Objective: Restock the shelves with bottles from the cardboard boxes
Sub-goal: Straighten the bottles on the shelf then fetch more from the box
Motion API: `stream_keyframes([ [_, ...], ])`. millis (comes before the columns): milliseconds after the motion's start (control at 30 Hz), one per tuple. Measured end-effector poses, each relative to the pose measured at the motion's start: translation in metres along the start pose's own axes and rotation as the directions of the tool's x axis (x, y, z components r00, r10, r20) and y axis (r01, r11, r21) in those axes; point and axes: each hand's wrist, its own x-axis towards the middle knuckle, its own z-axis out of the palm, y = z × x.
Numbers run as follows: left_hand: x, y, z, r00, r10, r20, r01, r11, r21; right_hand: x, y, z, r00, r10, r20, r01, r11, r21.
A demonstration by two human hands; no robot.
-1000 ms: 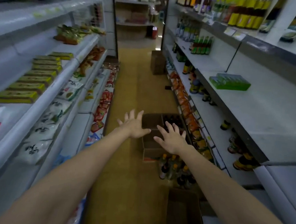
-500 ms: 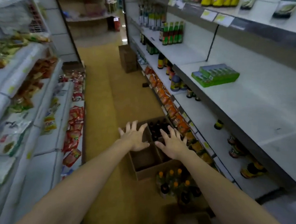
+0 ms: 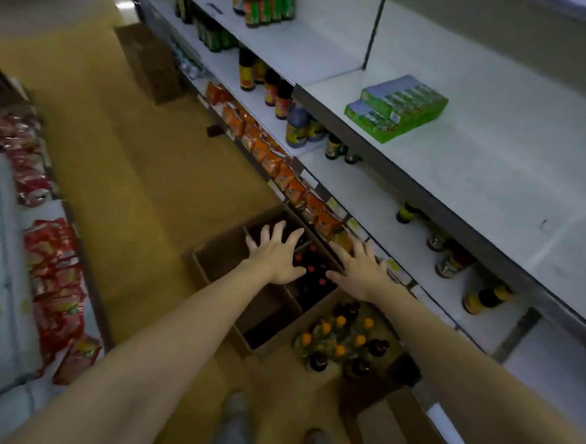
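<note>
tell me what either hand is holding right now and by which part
Nothing is held: left hand and right hand reach open, fingers spread, over the cardboard box.

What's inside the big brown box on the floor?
The cardboard box has dividers. One compartment holds dark bottles with red caps; the near compartments look dark and empty. The left hand and right hand cover part of the inside.

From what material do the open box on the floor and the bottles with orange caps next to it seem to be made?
Open box: brown corrugated cardboard by its look, matte, with thin partition walls and folded flaps. Bottles with orange caps: clear plastic or glass, I cannot tell which; they look glossy, and the caps look like plastic.
</note>
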Motion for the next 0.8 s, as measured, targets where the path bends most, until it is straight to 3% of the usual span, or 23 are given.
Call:
stream_keyframes([
  [167, 0.043, -0.019, -0.007, 0.998, 0.057, 0.018, -0.057, 0.997, 0.046, 0.029, -0.019, 0.006, 0.997, 0.078, -0.005, -0.078, 0.995, 0.063],
  [333, 0.097, -0.027, 0.009, 0.996, 0.094, -0.006, -0.094, 0.994, -0.047, 0.072, -0.018, 0.022, 0.995, 0.097, -0.004, -0.096, 0.988, 0.121],
  [467, 0.152, -0.04, 0.052, 0.996, 0.083, -0.03, -0.085, 0.992, -0.09, 0.122, -0.004, 0.063, 0.99, 0.138, 0.025, -0.14, 0.968, 0.21],
  [633, 0.221, -0.056, 0.121, 0.996, 0.082, 0.042, -0.079, 0.994, -0.071, 0.188, 0.021, 0.13, 0.982, 0.152, 0.108, -0.175, 0.953, 0.246],
  [800, 0.288, -0.066, 0.196, 0.994, 0.076, 0.078, -0.074, 0.997, -0.022, 0.247, 0.047, 0.202, 0.984, 0.127, 0.122, -0.149, 0.97, 0.191],
])
